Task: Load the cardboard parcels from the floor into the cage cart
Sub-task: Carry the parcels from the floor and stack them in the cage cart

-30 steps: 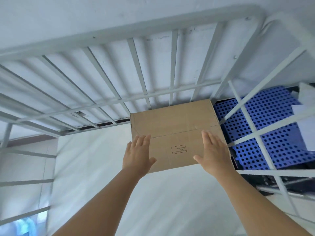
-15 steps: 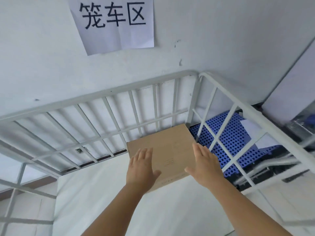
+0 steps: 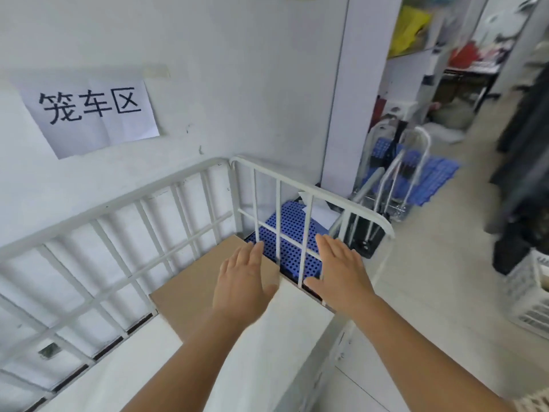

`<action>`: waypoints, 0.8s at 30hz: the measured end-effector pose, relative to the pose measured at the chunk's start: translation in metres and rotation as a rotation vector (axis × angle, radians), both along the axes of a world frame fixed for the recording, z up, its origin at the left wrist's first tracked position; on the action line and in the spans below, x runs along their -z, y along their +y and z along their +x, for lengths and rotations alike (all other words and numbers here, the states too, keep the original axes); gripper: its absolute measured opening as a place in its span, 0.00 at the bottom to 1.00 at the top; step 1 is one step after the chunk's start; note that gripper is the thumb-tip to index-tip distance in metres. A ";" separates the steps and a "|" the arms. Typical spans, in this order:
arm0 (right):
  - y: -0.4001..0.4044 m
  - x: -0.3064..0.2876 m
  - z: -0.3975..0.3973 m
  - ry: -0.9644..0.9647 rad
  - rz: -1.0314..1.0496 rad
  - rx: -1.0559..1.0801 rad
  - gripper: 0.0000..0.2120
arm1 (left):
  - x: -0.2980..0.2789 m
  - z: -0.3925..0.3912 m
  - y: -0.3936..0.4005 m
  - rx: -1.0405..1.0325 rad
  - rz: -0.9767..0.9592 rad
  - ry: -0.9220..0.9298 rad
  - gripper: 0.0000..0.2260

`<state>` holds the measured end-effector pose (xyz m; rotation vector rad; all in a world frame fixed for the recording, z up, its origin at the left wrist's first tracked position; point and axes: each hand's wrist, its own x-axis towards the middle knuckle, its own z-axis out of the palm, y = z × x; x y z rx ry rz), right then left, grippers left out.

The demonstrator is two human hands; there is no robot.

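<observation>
A flat brown cardboard parcel [image 3: 190, 289] lies inside the white cage cart [image 3: 166, 215], pushed into its far right corner on the white floor of the cart. My left hand [image 3: 242, 283] hovers over the parcel's right part with fingers straight. My right hand [image 3: 340, 272] is in the air over the cart's right side rail, fingers straight, holding nothing. Both forearms reach in from the bottom of the view.
A paper sign [image 3: 89, 111] hangs on the wall behind the cart. A blue perforated pallet [image 3: 292, 230] lies outside the right rail. Folded hand trolleys [image 3: 389, 173] stand by a pillar, and a white crate [image 3: 531, 295] sits at the far right.
Both hands have lifted off the parcel and drawn back and right. The view has risen and turned right, showing the wall sign and the room to the right.
</observation>
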<state>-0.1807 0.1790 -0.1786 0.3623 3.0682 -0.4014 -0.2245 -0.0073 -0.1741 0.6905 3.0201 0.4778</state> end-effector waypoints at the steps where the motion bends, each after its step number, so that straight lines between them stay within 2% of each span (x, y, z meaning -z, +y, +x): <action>1: 0.004 -0.003 0.019 0.005 0.000 0.037 0.42 | -0.005 0.012 0.008 0.049 -0.002 0.014 0.36; 11: 0.064 -0.003 0.202 -0.040 -0.024 0.436 0.39 | -0.016 0.119 0.108 0.496 -0.033 0.007 0.34; 24: 0.097 0.037 0.428 -0.148 -0.087 0.896 0.40 | 0.032 0.292 0.208 0.961 -0.209 0.000 0.32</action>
